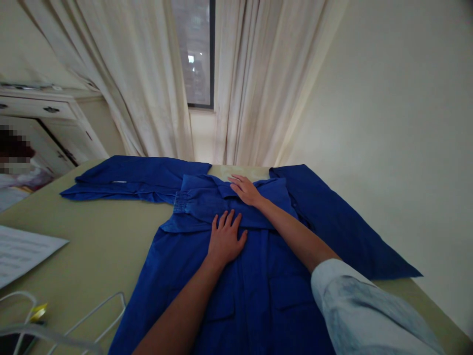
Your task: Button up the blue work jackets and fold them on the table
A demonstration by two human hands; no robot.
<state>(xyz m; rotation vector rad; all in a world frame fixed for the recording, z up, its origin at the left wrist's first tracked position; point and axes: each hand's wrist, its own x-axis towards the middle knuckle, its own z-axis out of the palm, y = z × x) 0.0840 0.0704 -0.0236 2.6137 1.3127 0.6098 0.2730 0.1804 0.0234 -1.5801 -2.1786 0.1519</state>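
Note:
A blue work jacket (254, 276) lies spread on the table, its lower edge with a gathered elastic waistband (181, 202) at the far side. One sleeve (148, 172) stretches out to the left, the other (343, 227) slants down to the right. My left hand (226, 239) rests flat on the middle of the jacket, fingers spread. Farther away, my right hand (244, 190) lies on the cloth near the far edge, its fingers stretched out to the left. Neither hand grips the fabric.
A printed sheet of paper (25, 251) and white cables (99, 315) lie on the green table (99, 236) at left. Curtains (148, 74) and a window stand behind, a white wall (399, 123) at right. A cabinet (92, 113) and part of a person (18, 182) are at far left.

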